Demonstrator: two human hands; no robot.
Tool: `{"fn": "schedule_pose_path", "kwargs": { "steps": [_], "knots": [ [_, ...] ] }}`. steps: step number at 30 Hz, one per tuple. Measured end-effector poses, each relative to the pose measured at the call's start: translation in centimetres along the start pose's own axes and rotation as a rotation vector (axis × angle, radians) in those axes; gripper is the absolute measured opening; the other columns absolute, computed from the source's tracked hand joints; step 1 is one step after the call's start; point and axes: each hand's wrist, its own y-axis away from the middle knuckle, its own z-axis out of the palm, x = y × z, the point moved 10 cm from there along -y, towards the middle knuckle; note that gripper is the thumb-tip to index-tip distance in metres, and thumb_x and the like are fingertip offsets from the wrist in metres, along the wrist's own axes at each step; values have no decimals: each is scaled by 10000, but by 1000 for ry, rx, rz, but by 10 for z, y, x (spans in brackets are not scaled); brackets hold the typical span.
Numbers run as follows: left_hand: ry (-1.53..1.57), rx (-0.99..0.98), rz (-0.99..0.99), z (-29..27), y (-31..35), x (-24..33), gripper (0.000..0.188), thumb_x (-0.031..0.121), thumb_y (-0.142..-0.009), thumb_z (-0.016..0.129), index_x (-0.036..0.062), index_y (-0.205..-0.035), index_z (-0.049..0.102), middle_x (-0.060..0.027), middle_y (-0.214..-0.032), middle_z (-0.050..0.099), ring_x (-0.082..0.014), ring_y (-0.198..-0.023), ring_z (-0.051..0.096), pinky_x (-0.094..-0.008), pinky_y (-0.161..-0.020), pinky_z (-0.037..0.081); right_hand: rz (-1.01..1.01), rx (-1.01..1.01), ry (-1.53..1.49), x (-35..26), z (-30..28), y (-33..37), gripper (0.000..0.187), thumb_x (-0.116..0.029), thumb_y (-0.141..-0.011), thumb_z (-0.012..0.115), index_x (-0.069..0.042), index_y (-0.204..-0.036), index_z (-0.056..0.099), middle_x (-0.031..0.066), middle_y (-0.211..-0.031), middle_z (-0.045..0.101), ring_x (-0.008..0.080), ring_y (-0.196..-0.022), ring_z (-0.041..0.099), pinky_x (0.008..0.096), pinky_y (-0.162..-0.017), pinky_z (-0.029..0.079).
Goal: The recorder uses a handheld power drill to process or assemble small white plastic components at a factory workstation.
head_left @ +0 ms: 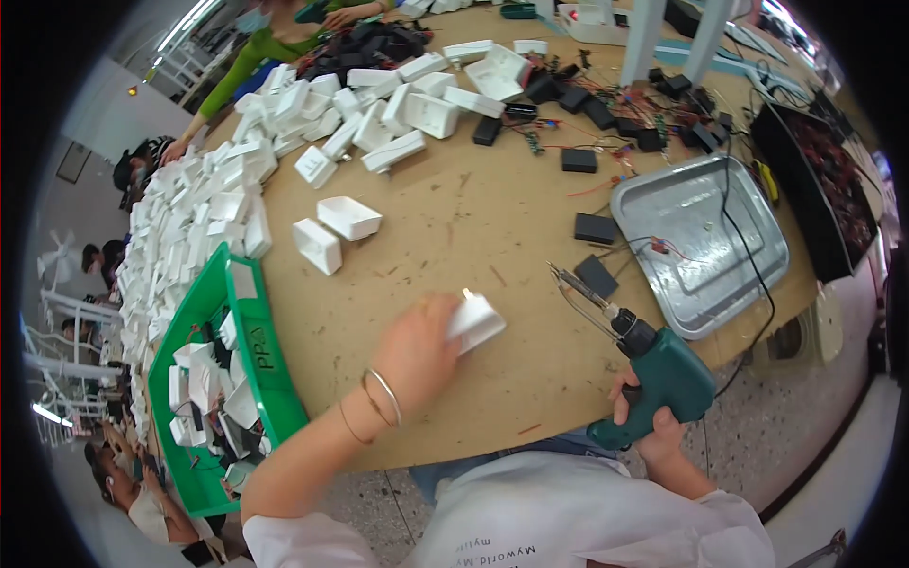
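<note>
My left hand (pixel 417 346), slightly blurred, grips a small white plastic casing (pixel 480 324) low over the middle of the table; its fingers partly cover the casing. In my right hand (pixel 656 437) is a green gun-shaped soldering iron (pixel 674 386), held by its handle at the table's front edge. Its thin metal tip points up and left, beside a black box-shaped part (pixel 597 275). Two loose white casings, one (pixel 349 218) leaning close to the other (pixel 317 246), lie beyond my left hand.
A green bin (pixel 260 341) with white casings and wired parts stands at left. White casings (pixel 204 204) are heaped along the far left. At right are a metal tray (pixel 701 322), a black box (pixel 805 189) and a hanging cable (pixel 755 270). A green-sleeved person (pixel 275 47) works beyond the heap.
</note>
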Motion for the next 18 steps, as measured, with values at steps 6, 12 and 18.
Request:
{"fn": "schedule_pose_path", "kwargs": {
  "steps": [6,12,18],
  "knots": [
    [-489,-292,-9,-2,-22,42,398,355,-825,673,20,-1017,579,-176,-991,605,-336,-876,596,-424,-776,479,-132,123,-83,-10,-33,0,722,-614,-828,553,27,-1155,490,96,-1016,529,150,-628,543,361,-741,445],
    [292,117,398,10,-106,117,526,338,-767,755,21,-1143,568,-140,-1052,619,-307,-992,574,-401,-856,461,-333,219,-277,-19,-40,2,677,-618,-882,455,12,-1128,502,96,-1024,533,130,-582,515,360,-737,421],
    [320,28,522,75,-161,179,445,244,-794,735,34,-1160,593,-147,-1097,616,-310,-987,583,-391,-877,463,-460,427,-436,-35,-68,13,666,-640,-910,398,-26,-1145,504,97,-1028,550,128,-581,491,360,-762,417]
  ]
}}
